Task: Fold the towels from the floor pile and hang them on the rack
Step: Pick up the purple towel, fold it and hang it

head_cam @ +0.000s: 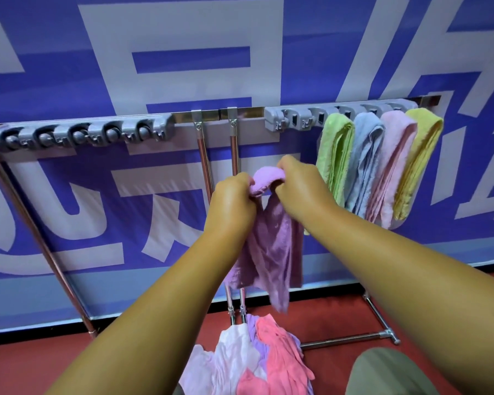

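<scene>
The purple towel [268, 246] hangs between my hands, its top bunched into a hump and the rest dangling below my wrists. My left hand [234, 192] pinches one side of that hump and my right hand [300, 181] grips the other. My fingers hide the fold, so it may be doubled. Just beyond my right hand, a green towel [335, 155], blue towel [365, 163], pink towel [391, 166] and yellow towel [417, 161] hang side by side from the rack [248, 111]. Below my forearms lies the floor pile [257, 357].
</scene>
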`<action>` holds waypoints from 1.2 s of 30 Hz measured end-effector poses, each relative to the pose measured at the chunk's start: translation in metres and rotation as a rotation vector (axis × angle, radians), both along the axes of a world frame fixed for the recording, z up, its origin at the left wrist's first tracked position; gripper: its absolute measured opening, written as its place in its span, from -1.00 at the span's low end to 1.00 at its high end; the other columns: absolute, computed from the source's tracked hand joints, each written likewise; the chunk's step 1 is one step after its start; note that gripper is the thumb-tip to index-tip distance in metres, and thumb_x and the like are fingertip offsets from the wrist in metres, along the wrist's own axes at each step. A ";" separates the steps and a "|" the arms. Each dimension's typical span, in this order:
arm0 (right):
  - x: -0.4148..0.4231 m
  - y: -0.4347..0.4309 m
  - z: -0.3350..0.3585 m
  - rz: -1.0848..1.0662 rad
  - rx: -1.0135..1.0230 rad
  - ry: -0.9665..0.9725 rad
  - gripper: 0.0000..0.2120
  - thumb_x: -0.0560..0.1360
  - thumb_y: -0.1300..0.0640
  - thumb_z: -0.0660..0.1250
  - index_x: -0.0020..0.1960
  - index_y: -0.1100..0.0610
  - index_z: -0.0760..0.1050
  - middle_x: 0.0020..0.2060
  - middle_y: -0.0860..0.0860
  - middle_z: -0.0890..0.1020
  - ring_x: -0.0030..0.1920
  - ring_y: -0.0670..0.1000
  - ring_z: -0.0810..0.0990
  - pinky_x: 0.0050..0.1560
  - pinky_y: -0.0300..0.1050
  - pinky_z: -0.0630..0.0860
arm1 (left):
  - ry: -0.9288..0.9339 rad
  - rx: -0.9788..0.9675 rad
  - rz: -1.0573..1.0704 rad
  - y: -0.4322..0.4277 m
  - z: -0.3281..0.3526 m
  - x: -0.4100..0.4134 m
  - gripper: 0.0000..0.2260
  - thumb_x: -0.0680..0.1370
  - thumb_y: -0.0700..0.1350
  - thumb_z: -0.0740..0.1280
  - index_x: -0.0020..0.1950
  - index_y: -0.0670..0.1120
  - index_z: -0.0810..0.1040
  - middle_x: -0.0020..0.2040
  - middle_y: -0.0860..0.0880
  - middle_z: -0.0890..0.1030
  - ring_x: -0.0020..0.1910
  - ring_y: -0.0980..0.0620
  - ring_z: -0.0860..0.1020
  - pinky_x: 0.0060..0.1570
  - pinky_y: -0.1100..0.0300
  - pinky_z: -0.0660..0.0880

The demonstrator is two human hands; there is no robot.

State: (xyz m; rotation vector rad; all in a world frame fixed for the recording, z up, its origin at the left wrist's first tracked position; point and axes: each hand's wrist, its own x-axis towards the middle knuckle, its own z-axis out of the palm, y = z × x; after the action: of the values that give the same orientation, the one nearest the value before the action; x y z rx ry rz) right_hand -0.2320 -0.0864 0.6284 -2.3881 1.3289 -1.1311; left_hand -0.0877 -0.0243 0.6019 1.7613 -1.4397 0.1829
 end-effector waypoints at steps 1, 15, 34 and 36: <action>0.000 -0.001 -0.003 0.018 -0.033 0.093 -0.96 0.56 0.18 0.28 0.00 0.13 0.43 -0.15 0.12 0.58 -0.16 0.23 0.53 -0.27 0.04 0.46 | -0.014 0.004 -0.001 0.000 -0.001 0.002 -0.90 0.53 -0.26 0.33 -0.11 -0.07 0.57 -0.23 -0.03 0.58 -0.25 -0.09 0.53 -0.35 0.06 0.43; 0.003 -0.011 -0.004 -0.025 -0.012 0.239 -0.88 0.49 0.08 0.33 -0.18 0.08 0.58 -0.27 0.06 0.59 -0.20 0.20 0.57 -0.33 -0.08 0.36 | -0.059 0.061 -0.016 0.003 -0.010 0.015 -0.87 0.57 -0.24 0.37 -0.06 -0.07 0.46 -0.30 -0.04 0.51 -0.35 -0.09 0.47 -0.43 0.03 0.40; 0.009 -0.002 0.011 -0.028 -0.039 0.234 -0.95 0.48 0.21 0.32 -0.15 0.12 0.54 -0.21 0.05 0.55 -0.17 0.20 0.54 -0.38 -0.11 0.26 | 0.180 0.279 0.073 0.027 -0.045 0.003 -0.92 0.59 -0.19 0.34 0.06 -0.09 0.48 -0.11 -0.07 0.58 -0.15 -0.18 0.57 -0.21 -0.02 0.56; 0.006 -0.005 0.010 -0.036 -0.032 0.231 -0.93 0.47 0.22 0.30 -0.17 0.12 0.54 -0.23 0.05 0.55 -0.18 0.20 0.55 -0.37 -0.10 0.29 | 0.229 0.293 0.083 0.029 -0.050 0.001 -0.94 0.59 -0.22 0.35 -0.01 -0.10 0.49 -0.18 -0.06 0.56 -0.31 -0.10 0.56 -0.46 0.09 0.49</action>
State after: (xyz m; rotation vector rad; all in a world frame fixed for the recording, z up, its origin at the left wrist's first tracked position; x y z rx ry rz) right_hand -0.2258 -0.0914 0.6387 -2.5932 1.4364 -0.9127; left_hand -0.0868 0.0043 0.5519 2.0054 -1.2768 -0.1918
